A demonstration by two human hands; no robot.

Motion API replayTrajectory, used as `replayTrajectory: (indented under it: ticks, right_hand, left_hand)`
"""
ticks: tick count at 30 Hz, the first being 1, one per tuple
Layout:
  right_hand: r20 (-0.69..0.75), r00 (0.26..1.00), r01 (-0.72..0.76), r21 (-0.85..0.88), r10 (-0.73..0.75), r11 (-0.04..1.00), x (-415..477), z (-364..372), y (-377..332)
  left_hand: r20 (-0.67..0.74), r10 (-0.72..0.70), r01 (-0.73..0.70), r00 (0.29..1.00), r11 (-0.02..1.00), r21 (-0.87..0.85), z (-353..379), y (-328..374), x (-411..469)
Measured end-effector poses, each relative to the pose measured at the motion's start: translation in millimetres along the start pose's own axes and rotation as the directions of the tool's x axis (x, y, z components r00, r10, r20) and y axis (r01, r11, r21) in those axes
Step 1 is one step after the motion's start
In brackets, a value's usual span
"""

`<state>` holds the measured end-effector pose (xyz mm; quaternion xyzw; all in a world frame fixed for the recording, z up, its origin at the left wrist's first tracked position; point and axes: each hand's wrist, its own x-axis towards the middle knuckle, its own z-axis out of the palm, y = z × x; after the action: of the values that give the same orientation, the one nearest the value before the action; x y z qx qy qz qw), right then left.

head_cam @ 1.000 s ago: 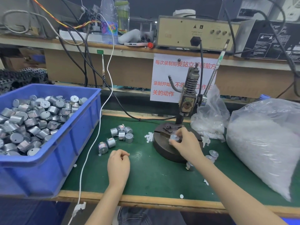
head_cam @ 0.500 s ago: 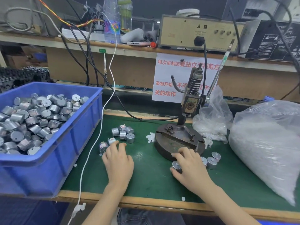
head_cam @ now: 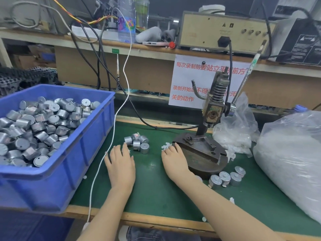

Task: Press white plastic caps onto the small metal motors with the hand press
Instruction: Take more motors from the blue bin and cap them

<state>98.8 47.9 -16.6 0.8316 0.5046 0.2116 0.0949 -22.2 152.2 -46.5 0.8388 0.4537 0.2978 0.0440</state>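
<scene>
Green worktop (head_cam: 156,188) with a hand press (head_cam: 212,108) and small metal motors.
Left hand (head_cam: 119,164) lies flat, grip apart, fingertips at a motor cluster (head_cam: 139,143) at nine o'clock from the press. Right hand (head_cam: 173,159), grip apart, touches white caps (head_cam: 165,147) beside the press base. Several other motors (head_cam: 225,178) stand at five o'clock; a blue bin (head_cam: 69,171) sits far left.

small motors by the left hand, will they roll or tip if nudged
Those of the small motors lying on their sides are round cans, so they would probably roll on the green mat. The upright motor looks squat on its flat end, so it should slide rather than tip. Being metal, they are likely heavy for their size.
</scene>
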Motion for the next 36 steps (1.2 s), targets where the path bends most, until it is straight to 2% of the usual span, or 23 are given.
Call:
replayTrajectory:
  ticks: [2, 10, 13, 16, 19, 21, 23, 25, 28, 29, 33, 35, 36]
  right_hand:
    - [0.148, 0.989, -0.026, 0.039, 0.019, 0.999, 3.7, 3.6, -4.4]
    - [0.21, 0.977, -0.036, 0.081, 0.018, 0.996, 5.5, -5.5, -9.4]
    - [0.039, 0.996, -0.084, 0.059, 0.082, 0.995, 2.0, -19.0, -10.6]
    - [0.07, 0.997, -0.031, 0.117, 0.023, 0.993, -4.1, -16.2, -12.4]
    - [-0.016, 0.997, -0.077, 0.211, 0.082, 0.974, -9.7, -18.5, -12.9]
    - [0.016, 0.999, -0.038, 0.431, 0.034, 0.901, -15.3, -11.9, -21.6]
    - [0.06, 0.997, -0.079, 0.662, 0.053, 0.746, -21.0, -9.0, -33.2]
    - [0.043, 0.992, -0.11, 0.765, 0.12, 0.634, -25.5, -10.0, -43.5]
    - [0.099, 0.981, -0.171, 0.84, 0.164, 0.515, -28.6, -8.4, -51.1]
    - [0.111, 0.98, -0.181, 0.837, 0.164, 0.516, -29.1, -7.1, -51.1]
    - [0.077, 0.991, -0.131, 0.766, 0.112, 0.63, -31.1, -0.5, -46.7]
    - [0.067, 0.991, -0.124, 0.792, 0.117, 0.598, -31.8, 0.0, -43.9]
    - [0.061, 0.988, -0.132, 0.826, 0.145, 0.548, -32.1, -1.6, -42.3]
  left_hand:
    - [0.019, -0.05, 0.05, 0.999, 0.999, -0.013, 0.5, -2.6, 2.0]
    - [0.021, -0.054, 0.055, 0.998, 0.996, -0.068, -1.0, -3.0, -0.4]
    - [0.038, -0.028, 0.03, 0.999, 0.998, -0.062, -3.5, -1.4, -0.9]
    - [0.066, -0.017, 0.021, 0.998, 0.999, -0.048, -4.0, -1.3, -1.3]
    - [0.019, 0.032, -0.031, 0.999, 0.998, -0.053, -5.5, 0.1, -2.8]
    - [-0.026, 0.076, -0.077, 0.997, 0.995, -0.062, -6.4, 0.6, -4.1]
    - [-0.063, 0.118, -0.123, 0.991, 0.989, -0.084, -9.3, 1.4, -5.2]
    - [-0.111, 0.184, -0.195, 0.977, 0.976, -0.097, -12.7, 2.3, -7.2]
    - [-0.179, 0.282, -0.307, 0.943, 0.942, -0.135, -16.8, 3.4, -10.1]
    - [-0.177, 0.292, -0.322, 0.94, 0.929, -0.181, -17.5, 3.5, -10.5]
    - [-0.062, 0.272, -0.273, 0.96, 0.87, -0.411, -19.8, 3.6, -13.0]
    - [-0.029, 0.27, -0.247, 0.962, 0.823, -0.511, -19.9, 2.7, -14.8]
    - [-0.025, 0.263, -0.232, 0.964, 0.797, -0.557, -20.4, 2.6, -15.6]
